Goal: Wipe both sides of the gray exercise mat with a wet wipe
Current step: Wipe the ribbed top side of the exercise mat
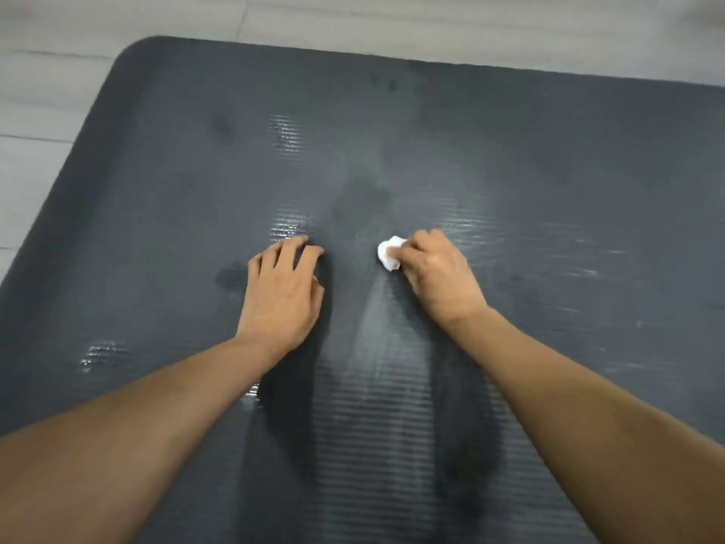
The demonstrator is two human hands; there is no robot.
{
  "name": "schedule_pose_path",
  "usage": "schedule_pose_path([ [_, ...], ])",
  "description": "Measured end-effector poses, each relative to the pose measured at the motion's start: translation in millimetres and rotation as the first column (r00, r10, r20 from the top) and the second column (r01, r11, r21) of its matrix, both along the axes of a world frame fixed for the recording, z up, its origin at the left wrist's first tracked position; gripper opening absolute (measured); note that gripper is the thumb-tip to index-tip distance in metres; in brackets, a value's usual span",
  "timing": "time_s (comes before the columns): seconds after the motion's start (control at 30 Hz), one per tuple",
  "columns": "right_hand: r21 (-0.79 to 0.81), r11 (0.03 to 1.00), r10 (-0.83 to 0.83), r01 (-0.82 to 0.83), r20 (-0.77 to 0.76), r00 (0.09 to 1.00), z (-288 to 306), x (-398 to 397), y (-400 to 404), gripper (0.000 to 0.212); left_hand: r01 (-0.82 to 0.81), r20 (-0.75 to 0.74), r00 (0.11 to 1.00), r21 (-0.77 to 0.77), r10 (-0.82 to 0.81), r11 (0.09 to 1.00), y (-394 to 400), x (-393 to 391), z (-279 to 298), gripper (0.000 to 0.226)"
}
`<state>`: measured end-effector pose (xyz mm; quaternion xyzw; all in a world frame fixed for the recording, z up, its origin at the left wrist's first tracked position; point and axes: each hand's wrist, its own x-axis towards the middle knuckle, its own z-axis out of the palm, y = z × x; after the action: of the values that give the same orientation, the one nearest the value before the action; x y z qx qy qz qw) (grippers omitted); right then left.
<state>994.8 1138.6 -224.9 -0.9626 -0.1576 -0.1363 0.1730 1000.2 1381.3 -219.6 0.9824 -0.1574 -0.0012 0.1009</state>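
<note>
Scrubbing gray exercise mat with balled wet wipe clenched in right hand; left hand pressed flat, fingers relaxed (probably bracing), floor underneath.

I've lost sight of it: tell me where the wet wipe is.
Head view, right of centre: the wet wipe is bunched in the right hand on the gray mat.
</note>
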Motion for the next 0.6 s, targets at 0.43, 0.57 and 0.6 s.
schedule_pose_path([
  [0.43,0.245,0.869,-0.448,0.429,0.021,0.894,-20,92,-19,0.022,0.162,0.085,0.983,0.033,-0.164,0.986,-16,169,-16,0.044],
  [0.57,0.241,0.863,-0.46,0.444,0.009,0.888,-18,95,-17,0.024,0.191,0.019,0.981,0.002,-0.191,0.982,-31,192,-28,0.053],
  [0.6,0.237,0.862,-0.463,0.448,0.006,0.887,-18,96,-18,0.025,0.187,0.022,0.982,-0.018,-0.186,0.982,-31,191,-32,0.053],
])
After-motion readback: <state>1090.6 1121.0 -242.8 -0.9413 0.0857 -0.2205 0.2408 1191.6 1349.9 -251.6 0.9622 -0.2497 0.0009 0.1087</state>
